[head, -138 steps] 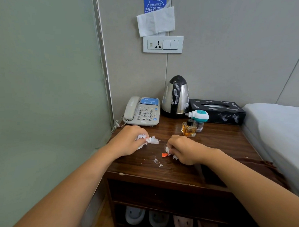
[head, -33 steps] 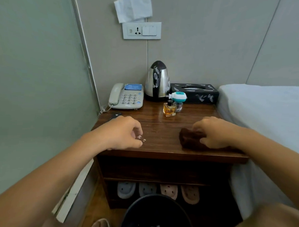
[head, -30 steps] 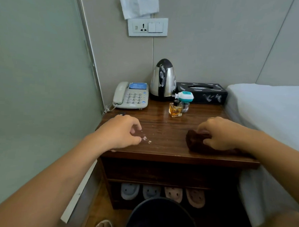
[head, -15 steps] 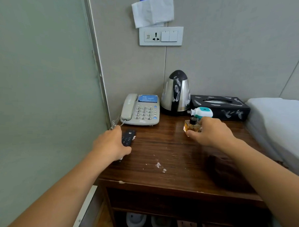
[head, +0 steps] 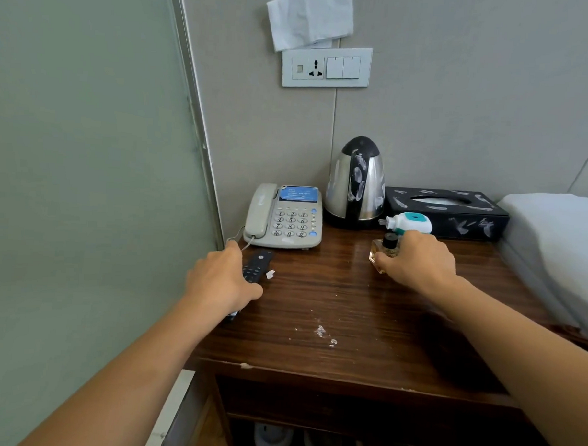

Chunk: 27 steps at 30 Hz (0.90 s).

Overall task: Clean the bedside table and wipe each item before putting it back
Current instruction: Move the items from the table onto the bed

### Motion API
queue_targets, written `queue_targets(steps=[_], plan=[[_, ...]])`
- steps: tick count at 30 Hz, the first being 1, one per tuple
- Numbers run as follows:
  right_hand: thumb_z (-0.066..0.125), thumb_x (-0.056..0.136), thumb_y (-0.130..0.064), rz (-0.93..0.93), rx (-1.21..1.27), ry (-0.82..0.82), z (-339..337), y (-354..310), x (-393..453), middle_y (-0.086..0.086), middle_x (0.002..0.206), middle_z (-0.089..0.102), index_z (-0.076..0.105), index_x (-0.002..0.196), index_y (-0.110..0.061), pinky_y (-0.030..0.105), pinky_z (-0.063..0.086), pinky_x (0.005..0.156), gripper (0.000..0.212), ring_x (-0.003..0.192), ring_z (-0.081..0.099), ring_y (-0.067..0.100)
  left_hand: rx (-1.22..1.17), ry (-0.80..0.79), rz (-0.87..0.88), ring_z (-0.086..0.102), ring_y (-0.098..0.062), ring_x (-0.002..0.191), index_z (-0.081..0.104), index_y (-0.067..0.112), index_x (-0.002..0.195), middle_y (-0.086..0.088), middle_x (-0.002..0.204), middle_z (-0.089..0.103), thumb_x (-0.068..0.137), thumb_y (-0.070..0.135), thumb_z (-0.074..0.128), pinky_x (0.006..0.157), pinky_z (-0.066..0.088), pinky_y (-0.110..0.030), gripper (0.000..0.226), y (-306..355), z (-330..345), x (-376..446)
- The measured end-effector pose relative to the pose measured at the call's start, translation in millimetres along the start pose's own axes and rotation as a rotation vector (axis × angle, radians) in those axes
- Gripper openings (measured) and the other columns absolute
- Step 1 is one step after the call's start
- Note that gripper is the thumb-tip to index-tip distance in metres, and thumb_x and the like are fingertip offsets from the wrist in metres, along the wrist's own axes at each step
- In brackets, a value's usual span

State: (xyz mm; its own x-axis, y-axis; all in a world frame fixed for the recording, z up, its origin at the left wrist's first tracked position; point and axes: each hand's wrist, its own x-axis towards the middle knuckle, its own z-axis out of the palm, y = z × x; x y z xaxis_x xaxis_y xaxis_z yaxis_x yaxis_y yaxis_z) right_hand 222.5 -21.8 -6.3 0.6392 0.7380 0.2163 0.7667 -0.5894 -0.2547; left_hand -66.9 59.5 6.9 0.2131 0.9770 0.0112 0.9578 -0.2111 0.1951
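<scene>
On the dark wooden bedside table (head: pixel 333 292), my left hand (head: pixel 219 283) grips a black remote control (head: pixel 257 270) at the left edge, just in front of the grey phone (head: pixel 284 217). A small white paper scrap (head: pixel 270 274) lies beside the remote. My right hand (head: pixel 415 262) holds a small amber perfume bottle (head: pixel 384 252) with a black cap. Right behind it stands a white and teal plug-in device (head: pixel 407 222). White crumbs (head: pixel 321 332) dot the table's front middle. The dark cloth (head: pixel 574 336) is mostly hidden behind my right forearm.
A steel kettle (head: pixel 356 185) and a black tissue box (head: pixel 444 211) stand at the back against the wall. A white bed (head: pixel 561 234) borders the table on the right, a frosted glass panel (head: pixel 85 180) on the left. Slippers (head: pixel 273 437) sit on the shelf below.
Earlier my hands gathered scraps, then the right held the dark cloth. Over the last half second my right hand has closed round the perfume bottle; my left stays on the remote.
</scene>
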Motion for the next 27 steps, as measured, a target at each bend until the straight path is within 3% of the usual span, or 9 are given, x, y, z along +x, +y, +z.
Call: queue_targets(steps=[3,5,8,10,12,13,15,19,27], plan=[[0.066,0.089,-0.063,0.010,-0.018,-0.032,-3.9,0.6,-2.7,0.001,0.075,0.054,0.051,0.080,-0.015,0.029,0.037,0.054,0.052,0.064,0.053,0.019,0.031,0.024,0.004,0.064,-0.032,0.108,0.043,0.020,0.139,-0.007,0.122,0.066,0.079,0.045,0.081,0.077,0.051,-0.038,0.075,-0.3,0.5,-2.7],[0.064,0.090,-0.064,-0.028,-0.068,0.034,-7.0,-4.9,-10.9,0.003,0.086,0.056,0.054,0.098,-0.010,0.033,0.043,0.060,0.055,0.081,0.061,0.025,0.055,0.027,0.009,0.064,-0.032,0.109,0.041,0.019,0.140,-0.008,0.122,0.066,0.081,0.044,0.080,0.074,0.048,-0.037,0.075,0.4,2.2,-4.6],[0.063,0.095,-0.050,-0.372,-0.006,0.210,-10.1,-31.3,-28.5,0.003,0.104,0.059,0.055,0.112,-0.015,0.040,0.055,0.072,0.039,0.100,0.060,0.027,0.065,0.025,0.001,0.064,-0.032,0.111,0.041,0.019,0.141,-0.008,0.124,0.066,0.083,0.044,0.079,0.074,0.046,-0.037,0.074,1.5,4.7,-6.8],[0.063,0.098,-0.038,-0.641,0.132,0.010,-10.7,-58.6,-36.8,-0.005,0.104,0.062,0.062,0.111,-0.023,0.036,0.057,0.081,0.020,0.100,0.063,0.018,0.058,0.028,0.000,0.064,-0.031,0.111,0.041,0.018,0.142,-0.007,0.124,0.066,0.084,0.044,0.078,0.074,0.046,-0.037,0.073,1.5,5.7,-7.3],[0.064,0.099,-0.030,-0.749,0.178,-0.245,-3.3,-85.5,-39.2,-0.007,0.108,0.067,0.069,0.115,-0.027,0.034,0.056,0.089,0.018,0.102,0.064,0.014,0.059,0.034,0.006,0.064,-0.032,0.112,0.041,0.019,0.142,-0.007,0.124,0.066,0.085,0.044,0.076,0.074,0.046,-0.037,0.071,0.7,5.7,-8.2],[0.063,0.099,-0.028,-0.783,0.164,-0.282,3.1,-97.2,-36.8,-0.005,0.112,0.067,0.070,0.119,-0.027,0.037,0.055,0.093,0.021,0.105,0.063,0.015,0.061,0.041,0.013,0.064,-0.032,0.113,0.042,0.019,0.141,-0.007,0.125,0.065,0.086,0.045,0.075,0.075,0.045,-0.037,0.069,-0.1,5.1,-9.0],[0.060,0.101,-0.026,-0.821,0.120,-0.292,14.8,-117.0,-31.6,-0.001,0.120,0.065,0.070,0.125,-0.027,0.037,0.052,0.095,0.026,0.112,0.059,0.018,0.055,0.066,0.035,0.063,-0.032,0.114,0.044,0.021,0.139,-0.006,0.127,0.064,0.086,0.046,0.072,0.075,0.043,-0.036,0.064,-2.6,3.9,-10.5],[0.063,0.099,-0.021,-0.839,0.083,-0.329,33.7,-140.8,-17.4,0.001,0.119,0.065,0.070,0.125,-0.022,0.029,0.044,0.083,0.027,0.110,0.058,0.020,-0.016,0.130,0.099,0.063,-0.028,0.111,0.048,0.025,0.136,-0.002,0.123,0.063,0.088,0.043,0.070,0.075,0.043,-0.035,0.056,-9.2,3.2,-11.7],[0.068,0.095,-0.022,-0.816,0.061,-0.362,47.9,-148.8,-6.0,-0.002,0.102,0.070,0.073,0.101,-0.021,0.037,0.057,0.085,0.008,0.095,0.062,0.017,-0.099,0.192,0.172,0.060,-0.023,0.120,0.049,0.028,0.141,0.002,0.134,0.060,0.089,0.042,0.070,0.082,0.048,-0.035,0.058,-16.3,5.4,-10.0]])
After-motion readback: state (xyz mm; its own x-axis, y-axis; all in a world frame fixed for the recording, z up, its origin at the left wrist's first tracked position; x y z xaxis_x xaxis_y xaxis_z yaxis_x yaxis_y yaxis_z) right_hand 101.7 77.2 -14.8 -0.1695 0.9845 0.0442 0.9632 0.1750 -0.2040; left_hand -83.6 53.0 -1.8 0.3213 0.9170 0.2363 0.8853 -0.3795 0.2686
